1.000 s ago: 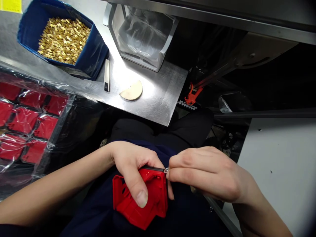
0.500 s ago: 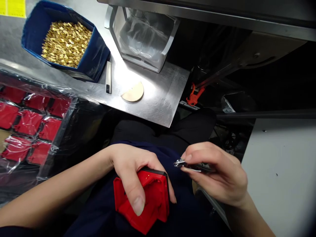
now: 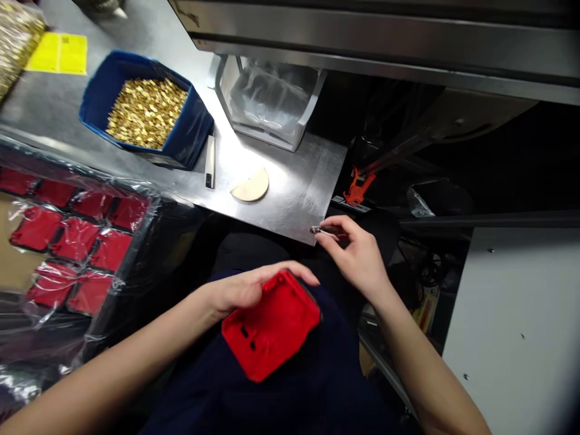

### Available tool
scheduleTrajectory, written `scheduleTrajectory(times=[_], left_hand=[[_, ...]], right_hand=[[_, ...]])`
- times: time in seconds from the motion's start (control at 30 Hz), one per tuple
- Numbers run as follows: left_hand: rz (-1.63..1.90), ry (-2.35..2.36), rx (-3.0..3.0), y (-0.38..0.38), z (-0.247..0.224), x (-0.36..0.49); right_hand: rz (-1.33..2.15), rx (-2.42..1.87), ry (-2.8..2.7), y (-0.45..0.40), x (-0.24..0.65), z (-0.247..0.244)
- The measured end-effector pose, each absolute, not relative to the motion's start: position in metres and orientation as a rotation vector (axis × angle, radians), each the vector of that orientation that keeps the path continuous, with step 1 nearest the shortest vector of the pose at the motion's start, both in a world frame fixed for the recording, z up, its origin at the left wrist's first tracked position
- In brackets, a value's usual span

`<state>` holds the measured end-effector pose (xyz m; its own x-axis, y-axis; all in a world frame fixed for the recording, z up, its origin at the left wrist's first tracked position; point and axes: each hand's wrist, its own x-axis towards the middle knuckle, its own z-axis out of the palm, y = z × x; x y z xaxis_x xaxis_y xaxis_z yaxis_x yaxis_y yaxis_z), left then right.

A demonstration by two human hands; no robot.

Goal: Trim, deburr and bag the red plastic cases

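Observation:
A red plastic housing [image 3: 277, 320] with a black outer edge is gripped by my left hand [image 3: 247, 290], the thumb at its rim and the fingers around its far side. Its hollow inside faces up and shows two small dark slots. In front of my lap, my right hand [image 3: 357, 254] pinches a small metal nail clipper [image 3: 322, 231] between thumb and fingers. The clipper's tip points left, at the near corner of the metal table [image 3: 294, 211]. Part of the clipper is hidden in the fingers.
A blue bin [image 3: 193, 130] of small brass parts [image 3: 147, 113] stands on the table. Near it lie a white-handled tool [image 3: 210, 162] and a beige half-disc [image 3: 251, 186]. Behind is a grey bin [image 3: 292, 142] with plastic bags. Bagged red parts [image 3: 75, 238] fill a crate at left.
My right hand has moved forward with the clipper, away from the housing. The housing has turned in my left hand, showing more of its inside. The camera view has shifted.

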<state>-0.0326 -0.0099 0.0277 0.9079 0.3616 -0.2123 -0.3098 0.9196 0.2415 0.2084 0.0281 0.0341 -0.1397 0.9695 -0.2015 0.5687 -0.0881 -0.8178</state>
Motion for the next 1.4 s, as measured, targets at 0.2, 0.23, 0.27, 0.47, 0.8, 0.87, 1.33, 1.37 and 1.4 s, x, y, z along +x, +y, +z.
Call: scheduleTrajectory(times=[0.2, 0.23, 0.27, 0.47, 0.8, 0.87, 1.33, 1.37, 1.4], left_hand=[[0.749, 0.601, -0.016, -0.016, 0.015, -0.035], [0.77, 0.629, -0.041, -0.015, 0.016, -0.036], [0.788, 0.648, -0.06, -0.015, 0.018, -0.036], [0.886, 0.701, -0.122, -0.012, 0.025, -0.033], [1.06, 0.874, -0.097, 0.0, 0.025, -0.013], [1.046, 0.936, 0.016, 0.003, 0.03, -0.001], [0.944, 1.255, 0.727, 0.029, 0.054, 0.024], [0.946, 1.255, 0.68, 0.03, 0.052, 0.025], [0.938, 1.25, 0.62, 0.03, 0.05, 0.026]], right_hand=[[0.601, -1.814, -1.777, 0.103, 0.153, -0.05], [0.55, -1.838, -1.806, 0.11, 0.146, -0.057], [0.53, -1.851, -1.828, 0.115, 0.14, -0.063], [0.599, -1.774, -1.866, 0.099, 0.149, -0.064], [0.868, -1.282, -2.031, -0.044, 0.183, 0.027], [0.803, -1.277, -2.116, -0.052, 0.179, 0.028], [1.25, -1.173, -1.301, -0.05, 0.182, 0.026], [1.259, -1.171, -1.302, -0.051, 0.181, 0.028], [1.259, -1.169, -1.303, -0.052, 0.18, 0.029]])
